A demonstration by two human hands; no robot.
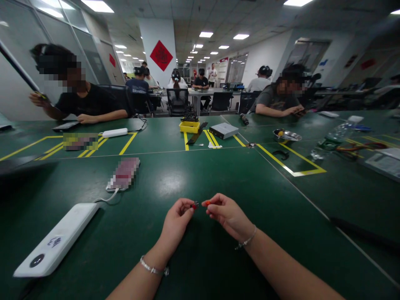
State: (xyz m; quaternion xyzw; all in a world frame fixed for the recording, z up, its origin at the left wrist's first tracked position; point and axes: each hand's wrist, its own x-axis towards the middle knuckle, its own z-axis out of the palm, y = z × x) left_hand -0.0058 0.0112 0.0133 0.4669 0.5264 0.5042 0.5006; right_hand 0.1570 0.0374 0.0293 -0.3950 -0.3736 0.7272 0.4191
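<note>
Presently, I had the small red piece (194, 206) pinched in the left hand (177, 216), above the green table (200, 175), and an orange piece (208, 203) pinched in the right hand (229, 214), just beside it but apart. I judged that a shallow grip on such small pieces could let either slip and drop. The red piece's metallic end faced the right hand; its long axis appeared to run sideways, though the grip hid most of it. Farther left, a white cable (108, 199) joined a power bank (62, 237) to a phone (125, 173).
</note>
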